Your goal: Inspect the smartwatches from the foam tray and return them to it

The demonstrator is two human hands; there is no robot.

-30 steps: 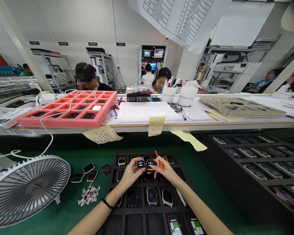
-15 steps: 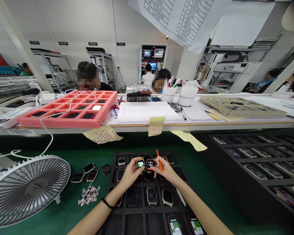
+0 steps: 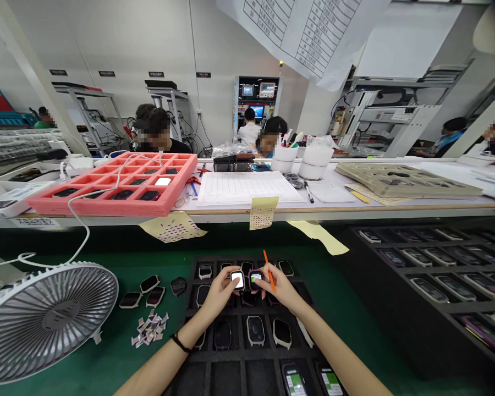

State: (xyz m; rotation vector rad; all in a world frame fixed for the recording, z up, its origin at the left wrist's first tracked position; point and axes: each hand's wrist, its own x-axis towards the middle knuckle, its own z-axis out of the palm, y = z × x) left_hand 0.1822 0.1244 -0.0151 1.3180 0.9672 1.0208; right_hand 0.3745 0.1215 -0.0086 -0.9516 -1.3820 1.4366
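Note:
My left hand (image 3: 221, 290) grips a light-framed smartwatch (image 3: 238, 281) without a strap, its screen lit white, with the thumb on the glass. Beside it, my right hand (image 3: 279, 285) is closed on a purple-framed smartwatch (image 3: 255, 279) showing a green and white screen. An orange pen-like stick (image 3: 269, 269) is also tucked between the fingers of that hand. Both hands hover over a black foam tray (image 3: 226, 379), whose compartments hold several watches, such as a pale-framed watch (image 3: 255, 330). Two dark watches (image 3: 294, 380) in the front row have lit green and white screens.
Left on the green mat lie several loose watches (image 3: 150, 283), a pile of small metallic pieces (image 3: 150, 328) and a white fan (image 3: 61, 319). Another black tray (image 3: 379, 308) of watches stands right. A pink foam tray (image 3: 165, 206) rests on the shelf ahead, where yellow notes (image 3: 264, 213) hang. Co-workers sit beyond.
The left watch's screen has gone from green and white to plain white. The right watch's screen has gone from dark with text to green and white. Both hands stay nearly in place.

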